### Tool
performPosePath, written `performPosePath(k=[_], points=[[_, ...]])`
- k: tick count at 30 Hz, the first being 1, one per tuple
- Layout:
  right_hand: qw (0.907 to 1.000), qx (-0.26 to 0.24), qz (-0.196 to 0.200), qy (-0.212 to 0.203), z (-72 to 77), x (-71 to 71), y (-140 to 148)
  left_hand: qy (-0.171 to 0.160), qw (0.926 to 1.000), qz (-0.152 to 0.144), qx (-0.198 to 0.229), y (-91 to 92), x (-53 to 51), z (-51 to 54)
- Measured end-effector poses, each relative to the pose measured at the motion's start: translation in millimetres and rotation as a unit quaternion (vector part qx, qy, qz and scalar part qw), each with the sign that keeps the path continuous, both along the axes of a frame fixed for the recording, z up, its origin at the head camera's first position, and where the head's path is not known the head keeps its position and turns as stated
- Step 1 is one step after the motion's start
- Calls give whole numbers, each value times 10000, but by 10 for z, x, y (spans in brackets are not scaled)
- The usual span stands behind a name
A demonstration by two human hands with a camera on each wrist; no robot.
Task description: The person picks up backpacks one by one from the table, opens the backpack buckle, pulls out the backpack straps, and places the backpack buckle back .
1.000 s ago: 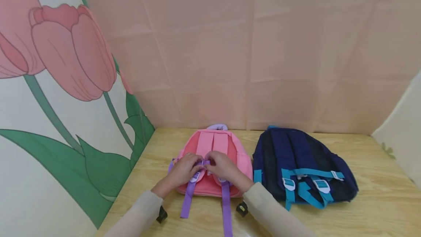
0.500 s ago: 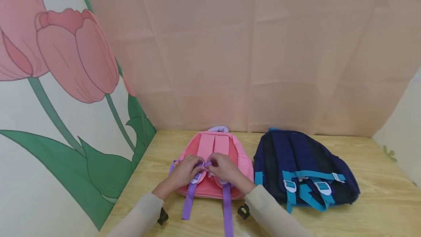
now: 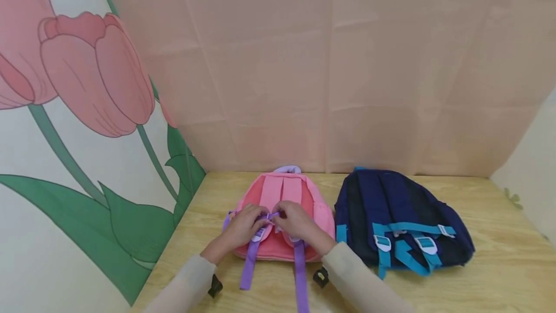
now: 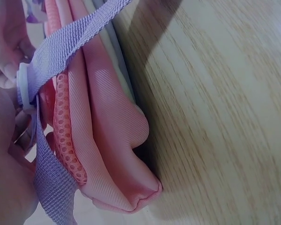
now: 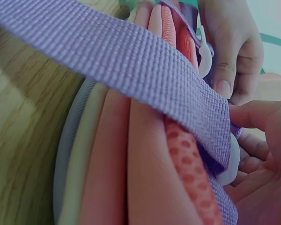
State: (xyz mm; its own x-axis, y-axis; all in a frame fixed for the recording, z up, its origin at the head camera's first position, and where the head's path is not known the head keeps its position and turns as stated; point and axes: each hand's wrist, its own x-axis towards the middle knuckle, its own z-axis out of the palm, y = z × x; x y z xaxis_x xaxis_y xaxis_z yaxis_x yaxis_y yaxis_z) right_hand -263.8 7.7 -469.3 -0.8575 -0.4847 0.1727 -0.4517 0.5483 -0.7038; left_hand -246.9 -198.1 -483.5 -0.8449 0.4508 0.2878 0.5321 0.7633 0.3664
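Observation:
A pink backpack (image 3: 313, 192) lies on the wooden table, its shoulder straps facing up. Over its middle, my left hand (image 3: 243, 223) and right hand (image 3: 299, 221) meet, fingertips almost together. Between them they pinch a short purple strap (image 3: 272, 216); the fingers hide much of its join. Below the hands two purple webbing tails (image 3: 300, 274) hang down onto the table. A white slider buckle (image 4: 23, 86) with purple webbing sits beside the left hand in the left wrist view. In the right wrist view a white buckle (image 5: 232, 159) shows near the right hand.
A navy backpack (image 3: 395, 197) with turquoise straps (image 3: 423, 228) lies just right of the pink one. Behind the wooden table (image 3: 512, 235) hangs a pinkish-beige cloth (image 3: 304, 62). A tulip-printed panel (image 3: 65, 158) borders the left.
Both hands stay over the middle of the pink backpack, still pinching the purple strap. The head view shifts slightly; the two backpacks keep their places.

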Motion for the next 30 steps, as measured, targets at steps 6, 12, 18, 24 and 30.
performPosePath(k=[6, 12, 18, 24, 30], points=[[9998, -188, 11, 69, -18, -1, 66, -63, 10000, 51, -20, 25, 0, 6], [9998, -179, -58, 67, -20, 14, 76, -25, 10000, 6, -28, 27, 6, -3], [10000, 8, -12, -22, 2, 34, 28, -73, 10000, 39, -47, 11, 28, -13], [9999, 25, -88, 113, -34, 27, 39, -179, 9998, 16, -103, 0, 20, -42], [9997, -188, -128, 96, -31, 11, 72, -167, 9998, -5, 87, 6, 1, -31]])
